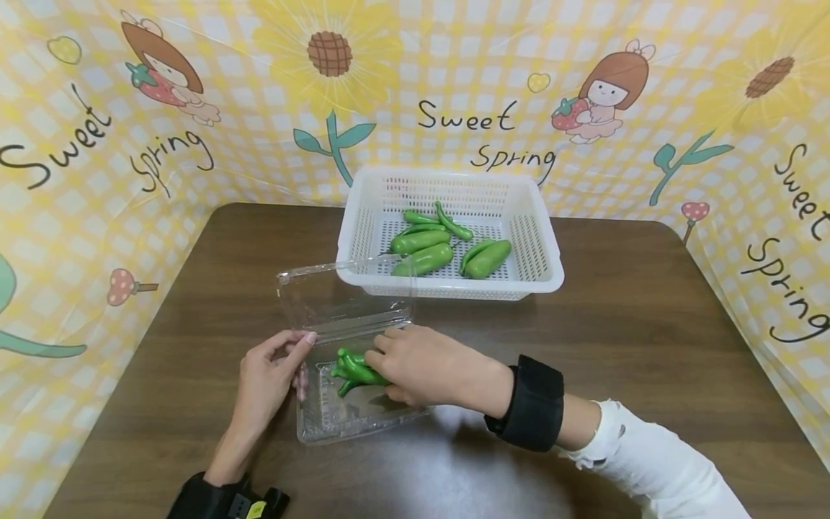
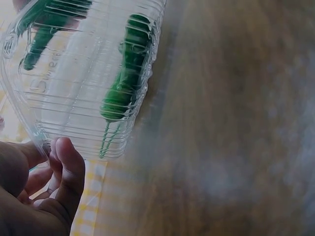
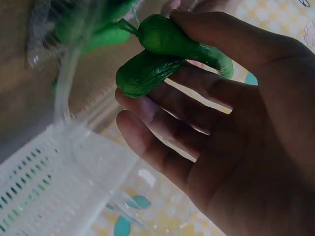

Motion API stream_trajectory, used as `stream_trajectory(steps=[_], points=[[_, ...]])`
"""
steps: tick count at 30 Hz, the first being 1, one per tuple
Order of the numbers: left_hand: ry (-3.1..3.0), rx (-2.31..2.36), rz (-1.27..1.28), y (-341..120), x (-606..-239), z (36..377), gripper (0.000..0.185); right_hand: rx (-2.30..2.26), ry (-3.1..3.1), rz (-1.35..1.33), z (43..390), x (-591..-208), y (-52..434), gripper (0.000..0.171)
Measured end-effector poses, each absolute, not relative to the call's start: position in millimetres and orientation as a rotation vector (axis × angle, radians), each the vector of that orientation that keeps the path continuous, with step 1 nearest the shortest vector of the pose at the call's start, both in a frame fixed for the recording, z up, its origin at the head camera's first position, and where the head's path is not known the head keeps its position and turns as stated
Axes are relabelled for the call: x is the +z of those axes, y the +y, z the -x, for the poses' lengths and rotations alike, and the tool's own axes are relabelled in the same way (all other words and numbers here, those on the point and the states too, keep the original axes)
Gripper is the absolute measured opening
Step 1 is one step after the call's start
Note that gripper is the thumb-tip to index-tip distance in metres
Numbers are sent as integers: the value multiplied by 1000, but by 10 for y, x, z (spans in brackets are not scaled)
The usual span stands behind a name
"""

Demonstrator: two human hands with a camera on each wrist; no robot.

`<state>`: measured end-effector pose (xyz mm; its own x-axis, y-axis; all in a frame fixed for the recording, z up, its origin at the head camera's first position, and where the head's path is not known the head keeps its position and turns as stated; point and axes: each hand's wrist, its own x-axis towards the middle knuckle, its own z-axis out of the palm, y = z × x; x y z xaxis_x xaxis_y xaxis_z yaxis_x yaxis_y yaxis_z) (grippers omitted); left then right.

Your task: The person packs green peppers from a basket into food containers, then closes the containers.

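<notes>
A clear plastic hinged box (image 1: 327,427) lies on the table with its lid (image 1: 344,297) raised toward the basket. My left hand (image 1: 264,382) pinches its left edge near the hinge, thumb on top. Over the box, my right hand (image 1: 434,369) holds green peppers (image 1: 353,370) between thumb and fingers. The right wrist view shows two of these peppers (image 3: 160,37), one plump and one wrinkled, at the fingertips. Through the ribbed plastic in the left wrist view, another green pepper (image 2: 125,73) shows along the side of the box.
Behind the box stands a white perforated basket (image 1: 454,290) with several green peppers (image 1: 424,258) inside. The lid's far corner overlaps the basket's front left in the head view. A yellow checked cloth (image 1: 415,43) surrounds the brown table (image 1: 622,303) at the back and sides.
</notes>
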<state>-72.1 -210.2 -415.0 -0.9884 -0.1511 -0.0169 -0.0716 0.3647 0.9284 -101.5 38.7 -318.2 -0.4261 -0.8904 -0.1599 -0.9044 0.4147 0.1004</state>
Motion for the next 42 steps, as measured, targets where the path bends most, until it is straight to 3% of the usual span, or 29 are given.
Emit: stream_trajectory(steps=[17, 36, 42], points=[[-2557, -1698, -202, -2092, -4144, 733, 30, 299, 2442, 1539, 1010, -3420, 243, 42], [-2546, -1697, -220, -2082, -4168, 745, 29, 234, 2334, 1578, 1049, -3512, 167, 21], [-2559, -1696, -232, -2028, -4058, 724, 28, 230, 2327, 1570, 1046, -3529, 138, 21]])
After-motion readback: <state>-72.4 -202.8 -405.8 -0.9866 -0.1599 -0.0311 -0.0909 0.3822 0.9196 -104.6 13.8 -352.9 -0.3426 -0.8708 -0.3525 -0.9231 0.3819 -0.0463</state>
